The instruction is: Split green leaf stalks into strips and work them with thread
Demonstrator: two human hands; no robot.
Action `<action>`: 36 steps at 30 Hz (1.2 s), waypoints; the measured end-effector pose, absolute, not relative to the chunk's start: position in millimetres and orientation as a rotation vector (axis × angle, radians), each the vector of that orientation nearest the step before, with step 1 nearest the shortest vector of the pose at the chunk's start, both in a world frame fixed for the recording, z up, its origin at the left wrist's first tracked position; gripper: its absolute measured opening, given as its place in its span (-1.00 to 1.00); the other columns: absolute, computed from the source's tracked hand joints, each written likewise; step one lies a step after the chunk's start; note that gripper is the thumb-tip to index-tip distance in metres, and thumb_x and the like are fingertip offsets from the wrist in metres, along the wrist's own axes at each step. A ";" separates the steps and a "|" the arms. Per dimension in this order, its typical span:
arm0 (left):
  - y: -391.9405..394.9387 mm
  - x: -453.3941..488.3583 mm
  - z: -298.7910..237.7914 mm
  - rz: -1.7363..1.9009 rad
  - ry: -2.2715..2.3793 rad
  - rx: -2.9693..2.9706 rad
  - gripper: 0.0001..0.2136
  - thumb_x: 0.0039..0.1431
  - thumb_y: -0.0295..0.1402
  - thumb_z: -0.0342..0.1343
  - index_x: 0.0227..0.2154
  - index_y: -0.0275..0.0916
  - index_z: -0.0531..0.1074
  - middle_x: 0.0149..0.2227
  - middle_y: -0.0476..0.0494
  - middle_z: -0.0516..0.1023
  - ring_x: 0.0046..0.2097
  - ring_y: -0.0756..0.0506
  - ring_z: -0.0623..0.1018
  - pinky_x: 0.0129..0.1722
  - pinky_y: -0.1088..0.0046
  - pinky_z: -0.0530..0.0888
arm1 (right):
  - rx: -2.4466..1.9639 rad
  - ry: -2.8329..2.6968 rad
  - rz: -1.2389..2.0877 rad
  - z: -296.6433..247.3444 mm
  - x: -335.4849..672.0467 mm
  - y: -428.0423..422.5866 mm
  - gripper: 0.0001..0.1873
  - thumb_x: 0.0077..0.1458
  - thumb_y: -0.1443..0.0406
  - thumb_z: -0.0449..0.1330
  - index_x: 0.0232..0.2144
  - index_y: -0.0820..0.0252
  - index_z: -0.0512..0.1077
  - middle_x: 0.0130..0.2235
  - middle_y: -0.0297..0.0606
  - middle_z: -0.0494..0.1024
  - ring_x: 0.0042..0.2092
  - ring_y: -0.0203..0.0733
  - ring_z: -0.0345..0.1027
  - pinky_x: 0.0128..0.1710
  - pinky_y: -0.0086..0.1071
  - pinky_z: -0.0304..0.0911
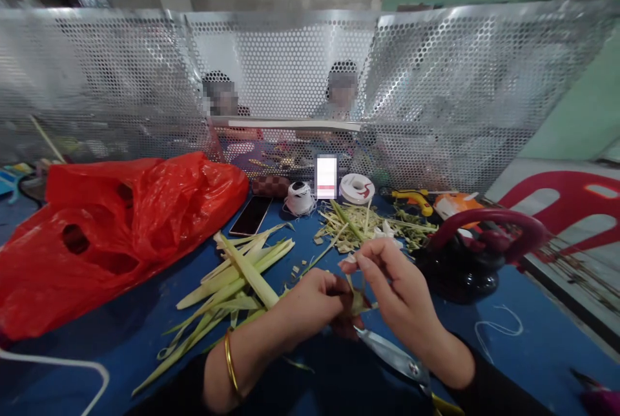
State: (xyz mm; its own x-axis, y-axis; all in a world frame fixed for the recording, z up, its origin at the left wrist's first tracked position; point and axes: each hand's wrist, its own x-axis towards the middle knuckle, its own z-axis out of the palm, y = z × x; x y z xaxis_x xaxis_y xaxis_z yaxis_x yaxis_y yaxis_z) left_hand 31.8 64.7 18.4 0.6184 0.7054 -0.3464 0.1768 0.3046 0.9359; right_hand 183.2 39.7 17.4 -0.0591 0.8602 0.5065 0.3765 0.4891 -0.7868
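Note:
My left hand (322, 296) is closed around a small pale green piece of folded leaf (357, 301) in front of me. Just to its right, the thumb and fingertips of my right hand (397, 280) pinch together over a thin pale strip (349, 278) that runs to that piece. Whether the strip is leaf or string I cannot make out. Scissors (392, 353) lie below both hands, pointing at the left one. Long pale green leaves (249, 270) are heaped left of my left hand, and cut leaf scraps (346, 225) are piled beyond my fingers.
A red plastic bag (145, 209) fills the left side. Along the back stand a phone (250, 216), white thread (299, 198) and a ribbon spool (357, 189). A dark handled pot-like object (460, 274) sits right. A perforated metal screen (300, 67) separates two people opposite.

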 end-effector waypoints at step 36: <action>75.3 22.6 26.9 0.943 0.786 0.620 -0.84 0.02 -0.34 0.26 -0.39 -0.35 0.49 -0.44 -0.11 0.53 -0.48 0.06 0.51 -0.56 0.65 0.38 | -1.112 -1.885 0.587 -6.5 165.9 44.9 -0.89 0.14 0.25 0.19 -0.35 0.11 0.51 -0.33 -0.28 0.54 -0.25 -0.16 0.44 -0.32 -0.39 0.33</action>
State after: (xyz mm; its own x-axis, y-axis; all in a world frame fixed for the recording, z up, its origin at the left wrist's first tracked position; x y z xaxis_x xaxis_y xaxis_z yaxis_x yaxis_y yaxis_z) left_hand 22.6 75.3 26.9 0.3579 0.8802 -0.3117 -0.4652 0.4575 0.7578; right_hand 165.9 44.9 -6.5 -0.2451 0.8688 0.4302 0.4710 0.4945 -0.7304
